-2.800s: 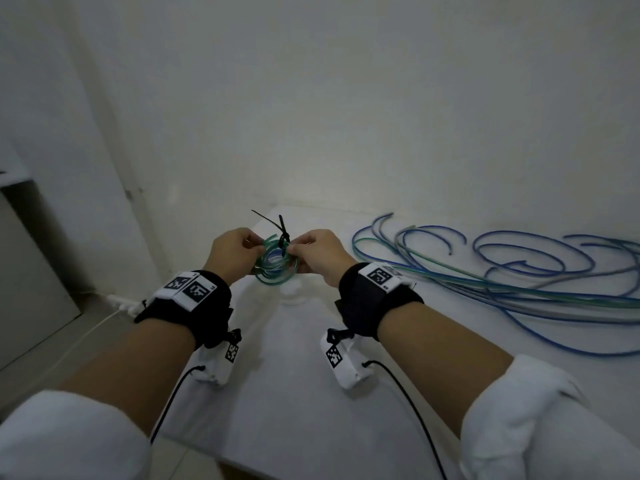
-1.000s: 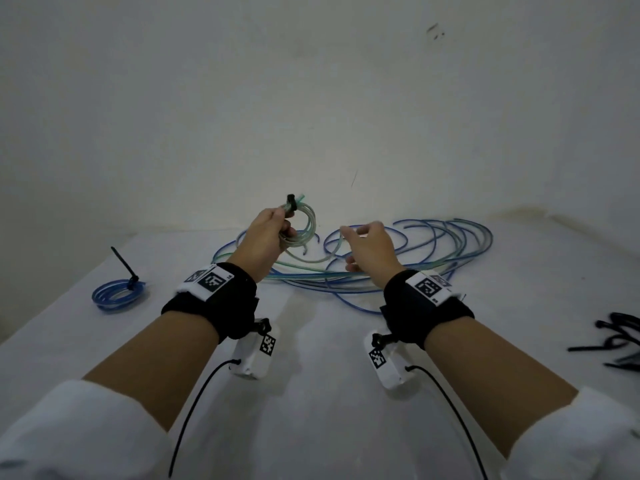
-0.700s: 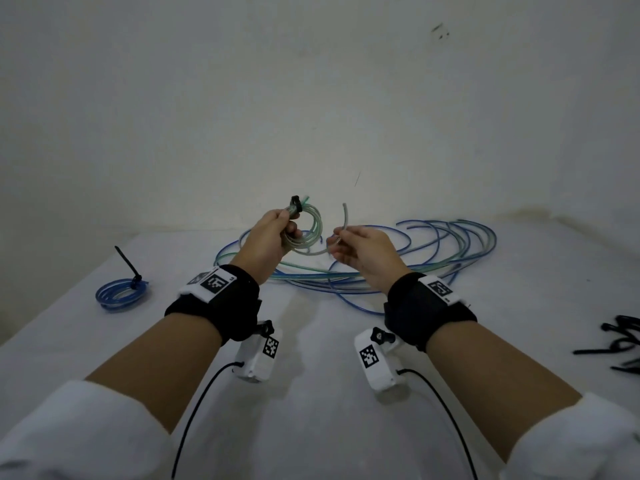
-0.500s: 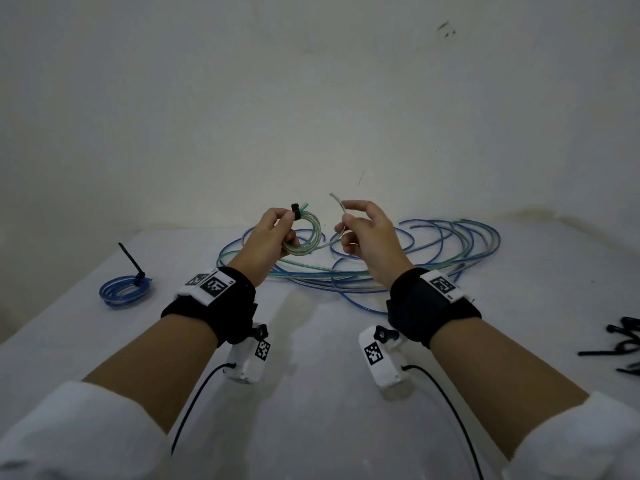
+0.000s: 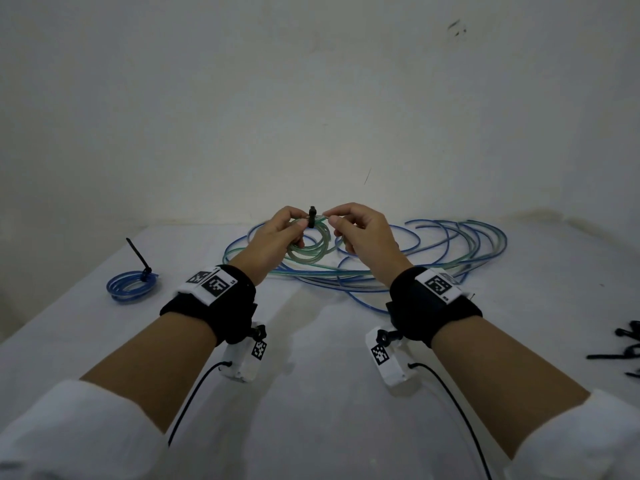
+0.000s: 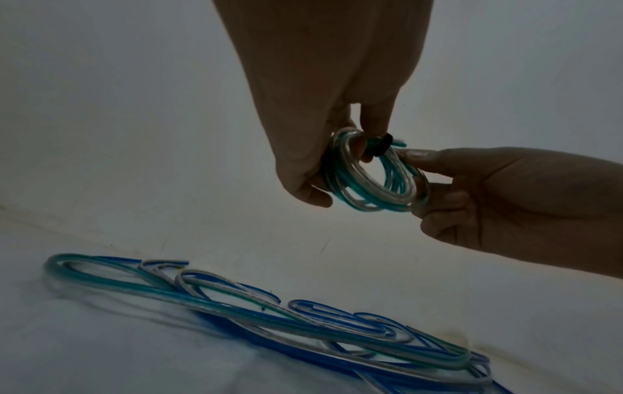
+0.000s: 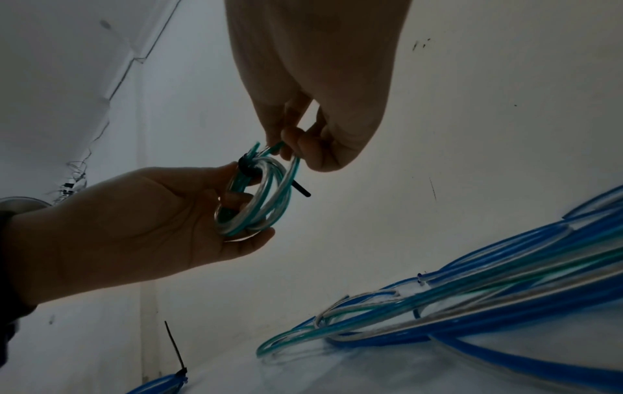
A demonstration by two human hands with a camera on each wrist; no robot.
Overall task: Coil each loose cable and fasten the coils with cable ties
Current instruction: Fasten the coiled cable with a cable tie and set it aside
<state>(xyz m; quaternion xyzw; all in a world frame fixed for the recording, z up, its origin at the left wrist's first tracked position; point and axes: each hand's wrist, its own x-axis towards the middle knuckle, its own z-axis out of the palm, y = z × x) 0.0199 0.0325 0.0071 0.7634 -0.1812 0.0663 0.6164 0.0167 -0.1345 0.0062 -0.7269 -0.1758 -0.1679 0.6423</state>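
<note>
A small green and clear cable coil (image 5: 311, 245) (image 6: 374, 176) (image 7: 256, 197) hangs in the air above the white table (image 5: 311, 393), bound at its top by a black cable tie (image 5: 312, 216) (image 6: 381, 145) (image 7: 247, 168). My left hand (image 5: 280, 233) (image 6: 323, 149) grips the coil's left side beside the tie. My right hand (image 5: 349, 230) (image 7: 296, 149) pinches the cable's loose end against the coil's upper right. In the right wrist view the tie's short tail pokes out through the coil.
A heap of loose blue, green and clear cables (image 5: 415, 258) (image 6: 269, 320) (image 7: 472, 306) lies on the table behind my hands. A tied blue coil (image 5: 131, 289) (image 7: 161, 384) sits at the left. Spare black cable ties (image 5: 623, 344) lie at the right edge.
My right hand has brought the cable's loose end from up in the air over to the coil's top, close to the tie. The left hand kept its grip on the coil.
</note>
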